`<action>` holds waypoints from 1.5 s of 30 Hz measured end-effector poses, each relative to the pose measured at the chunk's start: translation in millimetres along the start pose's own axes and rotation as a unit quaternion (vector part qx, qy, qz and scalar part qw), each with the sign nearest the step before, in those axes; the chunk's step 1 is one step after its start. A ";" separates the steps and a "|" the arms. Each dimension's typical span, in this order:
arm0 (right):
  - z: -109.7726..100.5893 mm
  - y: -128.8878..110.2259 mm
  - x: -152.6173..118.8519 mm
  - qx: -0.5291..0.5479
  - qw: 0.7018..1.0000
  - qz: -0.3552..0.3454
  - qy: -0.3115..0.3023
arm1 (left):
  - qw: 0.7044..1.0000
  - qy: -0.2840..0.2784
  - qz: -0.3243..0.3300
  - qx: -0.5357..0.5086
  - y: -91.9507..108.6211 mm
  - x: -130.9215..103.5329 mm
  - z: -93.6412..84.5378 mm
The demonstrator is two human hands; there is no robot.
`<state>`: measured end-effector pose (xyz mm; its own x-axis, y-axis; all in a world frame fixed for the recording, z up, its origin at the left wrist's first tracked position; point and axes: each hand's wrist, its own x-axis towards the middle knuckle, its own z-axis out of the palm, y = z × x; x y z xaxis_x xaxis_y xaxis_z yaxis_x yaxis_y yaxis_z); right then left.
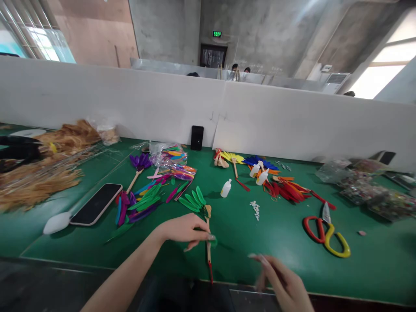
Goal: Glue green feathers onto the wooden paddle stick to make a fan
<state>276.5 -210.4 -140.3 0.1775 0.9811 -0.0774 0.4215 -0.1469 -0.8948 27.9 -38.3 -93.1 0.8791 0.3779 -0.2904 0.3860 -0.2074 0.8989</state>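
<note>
A wooden stick (208,225) with a red tassel at its lower end lies on the green table, and several green feathers (194,199) fan out at its head. My left hand (188,230) is over the stick, its thumb and fingertips pinched on a small green feather (213,242). At the lower right my right hand (279,277) hovers near the table's front edge, blurred, its fingers drawn together; whether anything is between them cannot be made out. A small white bottle (226,188) stands beyond the stick, with white beads (255,210) to its right.
Scissors (325,234) lie at right, near bagged beads (367,190). Red feathers (290,189), a blue fan (261,162) and a yellow fan (232,157) are at the back. Leftward are loose feathers (147,199), a phone (97,204) and straw-coloured fibre (48,182).
</note>
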 end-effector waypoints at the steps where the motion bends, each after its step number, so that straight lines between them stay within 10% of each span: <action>1: 10.2 -13.3 8.9 -0.004 1.000 -0.018 -0.005 | 1.000 -0.013 -0.007 0.017 2.0 -2.0 4.9; 8: 74.2 -58.3 44.9 -0.028 0.981 -0.094 -0.166 | 0.992 0.120 -0.046 0.013 -1.0 -16.8 9.9; 19: 115.4 -57.8 51.8 0.232 0.965 -0.028 -0.116 | 0.943 0.293 0.012 -0.159 -4.7 -2.4 3.7; 34: 99.2 -26.8 44.7 0.188 0.972 0.023 -0.137 | 0.911 0.399 0.022 0.105 -27.0 64.7 -47.7; 45: 72.8 -19.4 65.8 0.024 0.995 -0.094 0.028 | 0.882 0.423 0.016 0.208 -55.8 110.7 -71.8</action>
<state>215.2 -133.8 -160.1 0.1492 0.9820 0.1162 0.4088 0.0458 -0.9115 83.6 79.9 -151.8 0.4367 0.8671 0.2395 0.5882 -0.4767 0.6533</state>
